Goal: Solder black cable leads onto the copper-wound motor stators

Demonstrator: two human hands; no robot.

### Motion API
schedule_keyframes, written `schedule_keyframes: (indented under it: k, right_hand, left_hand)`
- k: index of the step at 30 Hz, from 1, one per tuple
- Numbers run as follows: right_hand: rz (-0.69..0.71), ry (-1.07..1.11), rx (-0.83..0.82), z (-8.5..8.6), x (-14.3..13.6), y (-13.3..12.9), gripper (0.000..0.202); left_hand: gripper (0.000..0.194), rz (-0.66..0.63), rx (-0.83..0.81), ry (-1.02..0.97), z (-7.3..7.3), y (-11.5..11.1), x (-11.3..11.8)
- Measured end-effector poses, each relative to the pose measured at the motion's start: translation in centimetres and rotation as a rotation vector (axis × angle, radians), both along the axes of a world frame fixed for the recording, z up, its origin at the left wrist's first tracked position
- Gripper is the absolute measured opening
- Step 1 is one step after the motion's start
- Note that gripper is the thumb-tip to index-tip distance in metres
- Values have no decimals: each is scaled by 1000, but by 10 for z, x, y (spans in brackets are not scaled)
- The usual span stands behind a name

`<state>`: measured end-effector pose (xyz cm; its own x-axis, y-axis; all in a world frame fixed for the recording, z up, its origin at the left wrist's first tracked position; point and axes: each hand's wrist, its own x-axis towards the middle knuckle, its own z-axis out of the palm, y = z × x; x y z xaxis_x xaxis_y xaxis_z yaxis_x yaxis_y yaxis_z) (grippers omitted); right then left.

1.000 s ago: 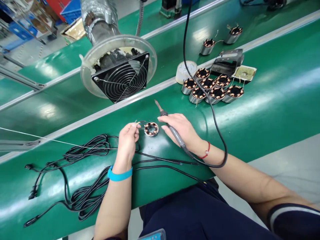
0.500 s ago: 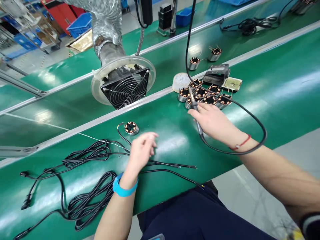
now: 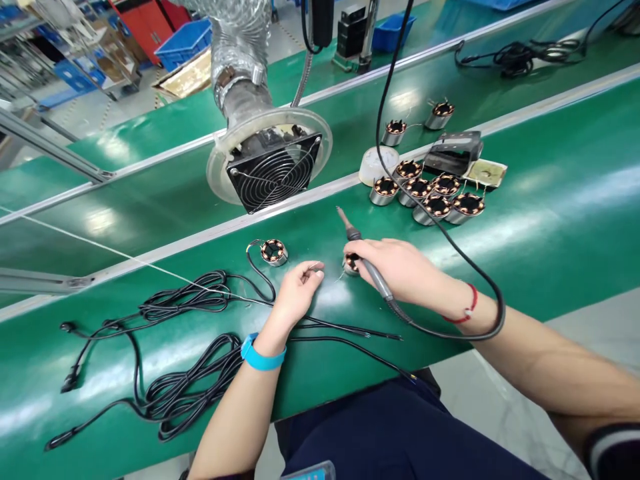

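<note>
My right hand [image 3: 400,267] grips a soldering iron [image 3: 376,279], its tip pointing up and away to the left. The same hand's fingers hold a small motor stator [image 3: 351,264] low over the bench, partly hidden behind them. To its left, my left hand [image 3: 297,290] is closed, thumb and forefinger pinched on a thin strand of solder wire [image 3: 185,285] that runs in from the left. Just beyond that hand stands another stator [image 3: 274,253] with copper coils, a black cable [image 3: 260,291] attached to it. Several more stators [image 3: 436,208] are grouped at the right.
Coiled black power cords [image 3: 200,380] lie at the left, their stripped ends near the bench's front edge. A fume extractor with a fan grille [image 3: 275,177] hangs over the back rail. Behind the stators are a white round tub [image 3: 379,167] and a soldering-iron stand [image 3: 455,152].
My right hand has come away from the stator group, leftward and nearer, bringing one stator along with the iron. My left hand stays near the cabled stator. The view has shifted slightly.
</note>
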<state>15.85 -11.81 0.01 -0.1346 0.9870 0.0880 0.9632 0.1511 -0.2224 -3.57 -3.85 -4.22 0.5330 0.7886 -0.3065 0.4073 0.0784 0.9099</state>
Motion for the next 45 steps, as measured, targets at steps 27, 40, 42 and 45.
schedule_keyframes:
  k: [27, 40, 42, 45]
  right_hand:
    - [108, 453, 119, -51, -21, 3, 36]
    - [173, 457, 150, -64, -21, 2, 41]
    - [157, 462, 166, -66, -21, 3, 40]
    - [61, 473, 213, -68, -20, 4, 41]
  left_hand:
    - [37, -208, -161, -14, 19, 12, -18]
    - [34, -234, -385, -99, 16, 15, -17]
    - [38, -130, -455, -177, 12, 12, -12]
    - [43, 3, -429, -228, 8, 8, -6]
